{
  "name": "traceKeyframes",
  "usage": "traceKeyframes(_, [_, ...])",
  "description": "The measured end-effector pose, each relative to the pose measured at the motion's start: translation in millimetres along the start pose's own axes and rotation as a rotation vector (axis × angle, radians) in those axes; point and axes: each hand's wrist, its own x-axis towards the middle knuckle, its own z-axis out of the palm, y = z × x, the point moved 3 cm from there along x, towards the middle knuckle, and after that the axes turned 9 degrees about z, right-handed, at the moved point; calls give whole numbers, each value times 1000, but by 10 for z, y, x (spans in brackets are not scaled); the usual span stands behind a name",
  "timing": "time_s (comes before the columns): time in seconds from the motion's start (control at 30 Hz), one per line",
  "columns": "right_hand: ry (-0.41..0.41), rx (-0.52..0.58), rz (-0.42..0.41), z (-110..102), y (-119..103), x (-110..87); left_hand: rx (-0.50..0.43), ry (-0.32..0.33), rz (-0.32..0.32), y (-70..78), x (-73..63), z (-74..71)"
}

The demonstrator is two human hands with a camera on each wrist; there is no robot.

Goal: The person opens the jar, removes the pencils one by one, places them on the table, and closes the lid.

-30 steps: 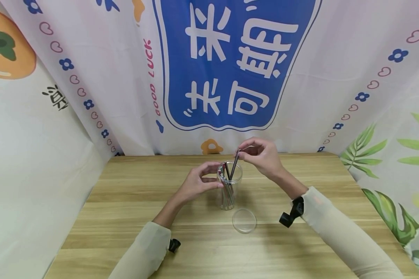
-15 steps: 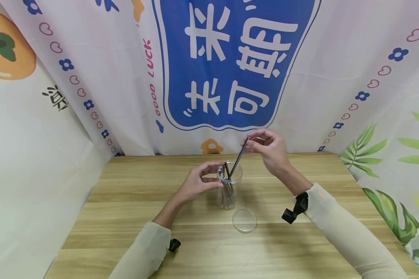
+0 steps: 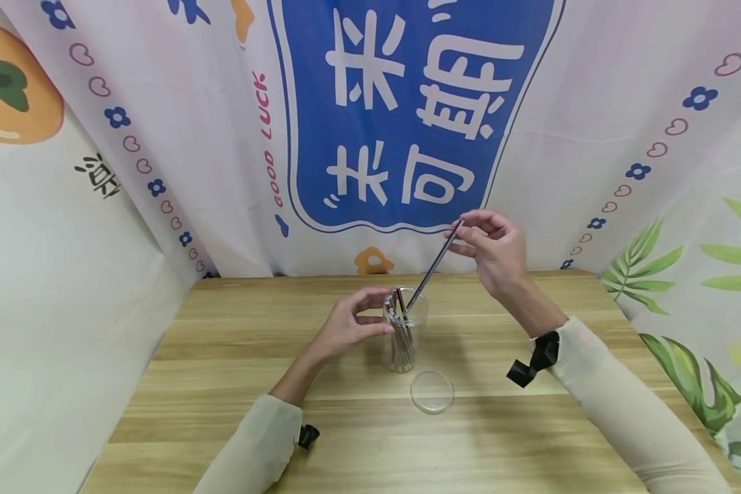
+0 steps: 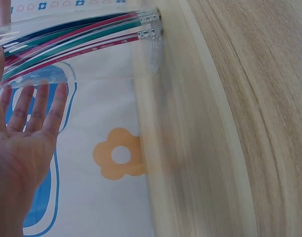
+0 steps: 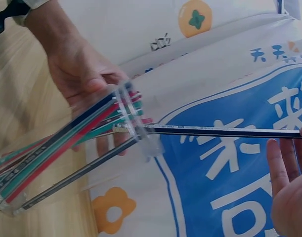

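Pencil [image 3: 435,264] in right hand [image 3: 499,250]: pinching its upper end, slanting it toward one o'clock, lower end just inside the clear jar [image 3: 414,331]. With left hand [image 3: 348,322], gripping the jar of other pencils [image 3: 401,346] from nine o'clock; seeing, at five o'clock from it, a lid [image 3: 432,392] on the worktop [image 3: 370,446].

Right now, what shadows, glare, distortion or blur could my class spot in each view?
Head: a soft shadow on the table beside the right sleeve, the clear lid blending into the wood; left wrist: pale glints on the clear jar, table planks bowing, perhaps from the lens; right wrist: slightly hazy, the print on the held pencil mostly too soft to read.
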Motion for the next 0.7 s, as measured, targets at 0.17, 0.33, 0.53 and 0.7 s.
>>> traceKeyframes(0.17, [31,70,6,-34,-121,31,2,1,-11,19,4,7])
traceKeyframes(0.33, [50,120,17,-65,-214,59,3,6,-26,25,-1,5])
traceKeyframes(0.53, [55,148,23,-111,-308,79,3,5,-21,14,-4,3])
traceKeyframes(0.7, [54,153,55,-158,-351,76,0,7,-18,12,-1,4])
